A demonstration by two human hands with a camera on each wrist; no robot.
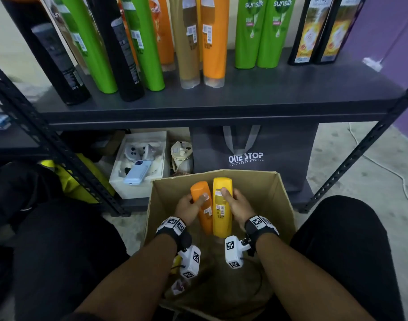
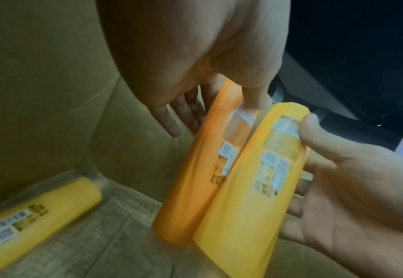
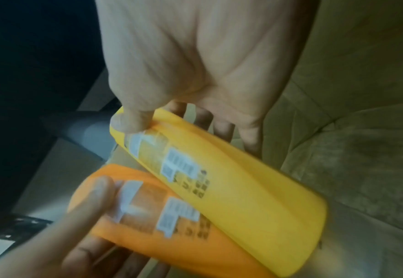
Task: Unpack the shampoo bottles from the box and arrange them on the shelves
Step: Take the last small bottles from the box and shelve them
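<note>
- Orange bottle (image 1: 202, 206) is gripped by the left hand (image 1: 189, 206), thumb laid across its label, inside the cardboard box (image 1: 278, 200)
- Yellow bottle (image 1: 222, 209) is gripped by the right hand (image 1: 239, 205), touching the orange one side by side
- A further yellow bottle (image 2: 36, 212) is seen lying on the box floor
- Shelf (image 1: 244, 100) above is already stocked with upright bottles
</note>
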